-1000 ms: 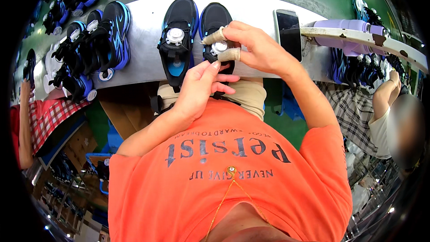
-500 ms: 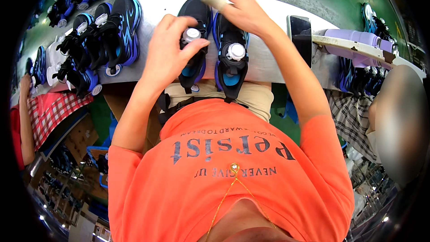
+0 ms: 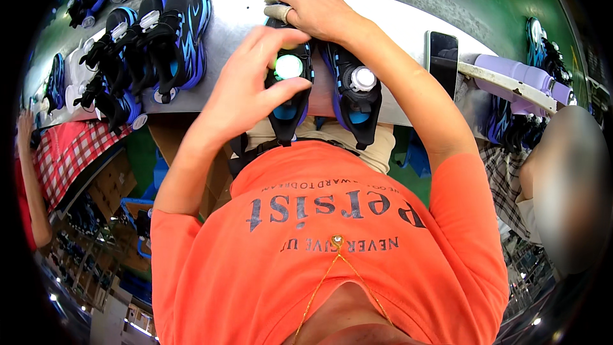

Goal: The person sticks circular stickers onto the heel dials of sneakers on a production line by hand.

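A black shoe with blue trim (image 3: 288, 114) lies on the bench straight ahead of me, its toe pointing away. My left hand (image 3: 246, 86) is curled over its left side, thumb and forefinger on either side of a round white piece (image 3: 288, 67) on the tongue that glows green. Fingers bent, my right hand (image 3: 313, 11) presses on the toe; pale finger covers (image 3: 277, 11) sit on some fingertips. Just right of it stands a matching shoe (image 3: 354, 92) with its own white round piece (image 3: 363, 78); my right forearm passes over its toe. The palm-side contact of both hands is hidden.
Several similar shoes (image 3: 182, 41) stand on the metal bench (image 3: 223, 9) at left. To the right lie a dark phone (image 3: 442, 57), a pale bar (image 3: 504, 86) and a lilac container (image 3: 511, 73). People sit at both sides, one in a checked apron (image 3: 96, 153).
My right hand has come down from beside the toe onto it, its fingers bending. The left hand stays around the same shoe. The whole view has shifted slightly.
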Available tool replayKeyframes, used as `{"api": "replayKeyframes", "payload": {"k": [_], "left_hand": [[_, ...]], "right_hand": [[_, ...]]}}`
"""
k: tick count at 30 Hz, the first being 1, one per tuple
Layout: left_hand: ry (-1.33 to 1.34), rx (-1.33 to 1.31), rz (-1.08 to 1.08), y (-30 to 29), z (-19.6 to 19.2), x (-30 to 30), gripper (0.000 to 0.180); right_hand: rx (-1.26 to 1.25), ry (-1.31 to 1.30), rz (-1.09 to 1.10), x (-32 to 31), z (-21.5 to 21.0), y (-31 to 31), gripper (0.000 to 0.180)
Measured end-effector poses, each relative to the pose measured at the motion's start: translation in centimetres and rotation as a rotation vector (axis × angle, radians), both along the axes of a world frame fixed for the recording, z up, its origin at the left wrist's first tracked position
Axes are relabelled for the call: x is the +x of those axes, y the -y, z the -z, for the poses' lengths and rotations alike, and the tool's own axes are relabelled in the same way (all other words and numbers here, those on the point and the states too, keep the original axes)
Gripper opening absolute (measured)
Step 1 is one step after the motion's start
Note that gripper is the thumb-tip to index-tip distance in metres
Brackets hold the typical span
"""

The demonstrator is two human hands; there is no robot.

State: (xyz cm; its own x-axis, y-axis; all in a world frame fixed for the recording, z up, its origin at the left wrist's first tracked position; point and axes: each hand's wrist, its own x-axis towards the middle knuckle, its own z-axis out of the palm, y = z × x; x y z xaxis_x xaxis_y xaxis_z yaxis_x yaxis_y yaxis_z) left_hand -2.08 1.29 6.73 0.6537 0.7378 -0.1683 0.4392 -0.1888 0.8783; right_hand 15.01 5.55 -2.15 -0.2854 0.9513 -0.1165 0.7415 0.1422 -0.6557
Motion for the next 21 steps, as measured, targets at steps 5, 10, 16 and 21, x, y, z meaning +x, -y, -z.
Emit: {"api": "replayKeyframes", "payload": {"k": [5, 10, 16, 21], "left_hand": [[0.019, -0.173, 0.021, -0.3, 0.1, -0.7, 0.037], [-0.115, 0.074, -0.047, 0.5, -0.4, 0.1, 0.042], [0.137, -0.352, 0.137, -1.9, 1.3, -1.7, 0.043], [-0.058, 0.137, 0.058, -0.6, 0.6, -0.7, 0.049]], "right_hand": [[0.058, -0.036, -0.041, -0.2, 0.9, -0.4, 0.033], [0.031, -0.039, -0.016, -0.3, 0.6, -0.3, 0.031], [0.073, -0.087, -0.057, -0.1, 1.5, -0.8, 0.033], [0.076, -0.031, -0.063, 0.0, 1.0, -0.8, 0.028]]}}
